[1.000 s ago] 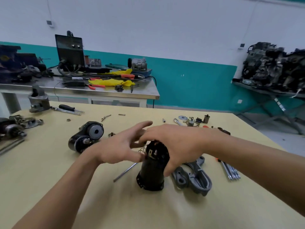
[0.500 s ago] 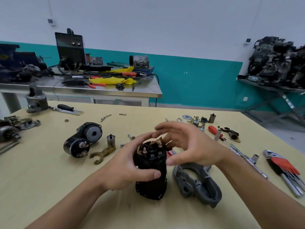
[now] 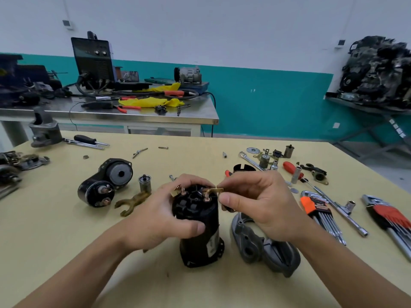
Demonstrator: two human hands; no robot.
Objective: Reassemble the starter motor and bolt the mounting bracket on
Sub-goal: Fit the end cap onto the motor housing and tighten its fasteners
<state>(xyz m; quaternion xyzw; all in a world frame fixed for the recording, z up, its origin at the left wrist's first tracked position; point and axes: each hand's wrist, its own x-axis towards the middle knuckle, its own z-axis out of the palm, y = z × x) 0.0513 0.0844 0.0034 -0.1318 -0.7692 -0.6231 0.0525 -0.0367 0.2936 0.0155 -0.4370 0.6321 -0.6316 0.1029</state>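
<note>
Bright, even overhead light, soft shadows under hands on tabletop (image 3: 66, 230). Slight glare on steel bench (image 3: 138, 115). Wide-angle bend at edges, corners a bit soft.

White wall (image 3: 222, 30) over teal band (image 3: 278, 103); steel bench (image 3: 133, 117) behind yellow table (image 3: 55, 230).

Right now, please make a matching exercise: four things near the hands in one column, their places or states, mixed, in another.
Things
1. black cylindrical motor housing
2. grey cast-metal bracket
3. brass fork-shaped lever
4. small brass tab

Places or states
A. pinched by the right hand
B. lying left of the left hand
C. upright, gripped by the left hand
D. lying right of the housing

Pairs: 1-C, 2-D, 3-B, 4-A
</note>
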